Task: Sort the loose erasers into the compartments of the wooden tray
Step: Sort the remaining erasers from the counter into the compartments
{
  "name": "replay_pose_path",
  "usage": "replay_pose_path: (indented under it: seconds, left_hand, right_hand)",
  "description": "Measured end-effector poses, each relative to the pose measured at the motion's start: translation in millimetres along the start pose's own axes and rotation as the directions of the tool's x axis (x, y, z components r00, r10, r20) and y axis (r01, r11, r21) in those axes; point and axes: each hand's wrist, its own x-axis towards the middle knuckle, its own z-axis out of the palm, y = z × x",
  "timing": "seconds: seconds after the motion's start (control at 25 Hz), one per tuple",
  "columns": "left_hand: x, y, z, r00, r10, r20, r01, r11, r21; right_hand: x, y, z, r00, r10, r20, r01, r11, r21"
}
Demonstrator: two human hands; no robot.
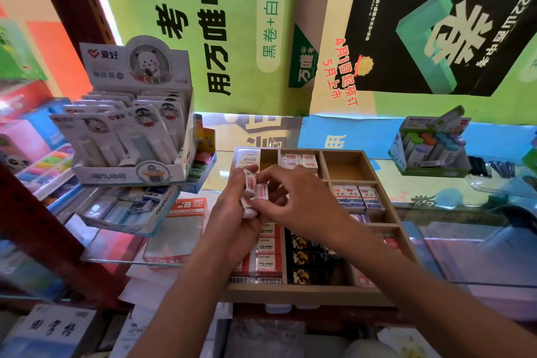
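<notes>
In the head view, a small stack of white, red-labelled erasers (252, 193) is gripped in the curled fingers of the left hand (236, 213), above the far left part of the compartmented wooden tray (302, 293). One eraser of the stack is pinched by the bent fingertips of the right hand (293, 197). The tray's far right compartment (344, 167) is seen bare, while rows of boxed erasers are held in the others. A white cardboard display box (130, 136) is seen beside the tray's left edge.

Head-worn camera looks forward and down, close over the wooden tray (316, 293) and shelf posters (232, 38)
</notes>
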Motion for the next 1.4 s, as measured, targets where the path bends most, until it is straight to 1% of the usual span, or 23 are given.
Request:
replay_pose_path:
  seconds: [0.08,0.16,0.24,0.32,0.36,0.48,0.52,0.56,0.6,0.64,0.68,0.72,0.8,0.84,0.92,0.96,1.04,1.24,1.32,1.4]
  left_hand:
    - [0.0,-0.1,1.1,1.0,0.014,0.009,-0.014,1.0,0.002]
    - [0.1,0.1,1.7,1.0,0.023,0.011,-0.023,1.0,-0.005]
    - [0.9,0.0,1.5,1.0,0.023,0.001,-0.023,1.0,-0.019]
    - [1.7,-0.2,1.8,1.0,0.013,-0.019,-0.013,1.0,-0.021]
    - [1.8,-0.4,1.8,1.0,0.008,-0.022,-0.009,1.0,-0.02]
    - [1.5,-0.3,3.0,1.0,0.005,-0.021,-0.006,0.999,-0.037]
    - [1.3,-0.3,3.3,1.0,0.007,-0.026,-0.008,0.999,-0.043]
    - [1.4,-0.3,3.6,0.999,0.007,-0.031,-0.009,0.999,-0.049]
    - [1.6,-0.4,3.6,0.999,0.008,-0.036,-0.01,0.998,-0.06]
    - [1.8,-0.1,4.2,0.999,0.009,-0.039,-0.012,0.997,-0.076]
    - [1.7,0.3,4.5,0.999,0.01,-0.043,-0.013,0.996,-0.091]
    - [1.4,0.7,5.2,0.999,0.008,-0.045,-0.013,0.994,-0.104]
    - [0.5,1.2,5.9,0.999,0.005,-0.049,-0.011,0.993,-0.117]
    - [-0.1,1.3,6.1,0.999,0.006,-0.053,-0.012,0.994,-0.112]
    - [-0.3,0.9,6.0,0.999,0.01,-0.053,-0.015,0.995,-0.099]
    - [0.0,0.7,6.0,0.999,0.011,-0.049,-0.015,0.996,-0.093]
    - [0.8,0.7,5.6,0.999,0.014,-0.044,-0.018,0.997,-0.075]
    - [3.5,-0.8,2.7,0.998,0.025,-0.053,-0.027,0.999,-0.034]
    - [4.1,-1.0,2.4,0.998,0.025,-0.062,-0.027,0.999,-0.032]
    - [4.1,-0.6,2.6,0.998,0.02,-0.066,-0.023,0.999,-0.035]
  right_hand:
    - [-2.3,-1.5,-1.2,0.998,0.058,0.012,-0.059,0.983,0.176]
    - [-3.1,-1.3,-4.4,0.988,0.157,-0.003,-0.142,0.902,0.408]
    - [-3.5,-0.8,-7.9,0.958,0.285,-0.002,-0.219,0.739,0.637]
    - [-1.3,2.5,-12.1,0.915,0.401,0.04,-0.268,0.532,0.803]
    - [0.1,4.8,-14.6,0.9,0.43,0.069,-0.28,0.448,0.849]
    - [2.8,16.4,-20.4,0.885,0.447,0.133,-0.275,0.271,0.922]
    - [2.6,19.9,-21.9,0.881,0.449,0.149,-0.277,0.234,0.932]
    - [2.4,23.4,-22.4,0.881,0.446,0.159,-0.28,0.221,0.934]
    - [1.3,25.3,-23.3,0.884,0.436,0.165,-0.285,0.223,0.932]
    - [0.3,27.8,-23.3,0.892,0.423,0.162,-0.286,0.249,0.925]
    - [-1.0,29.8,-23.3,0.903,0.406,0.14,-0.282,0.314,0.907]
    - [-2.7,31.6,-23.2,0.917,0.387,0.097,-0.272,0.429,0.862]
    - [-6.7,33.8,-23.2,0.952,0.306,-0.002,-0.22,0.689,0.691]
    - [-8.9,34.4,-23.0,0.968,0.249,-0.038,-0.178,0.783,0.596]
    - [-12.4,36.2,-22.9,0.985,0.148,-0.086,-0.101,0.909,0.404]
    - [-13.7,37.5,-22.3,0.989,0.106,-0.106,-0.068,0.949,0.308]
    - [-16.2,40.1,-18.9,0.989,0.046,-0.143,-0.022,0.986,0.167]
    - [-13.3,56.0,-14.5,0.968,0.028,-0.249,-0.03,1.0,-0.004]
    - [-0.5,73.8,-22.5,0.972,0.044,-0.229,-0.078,0.987,-0.144]
    - [11.6,89.2,-29.8,0.982,0.085,-0.17,-0.127,0.958,-0.256]
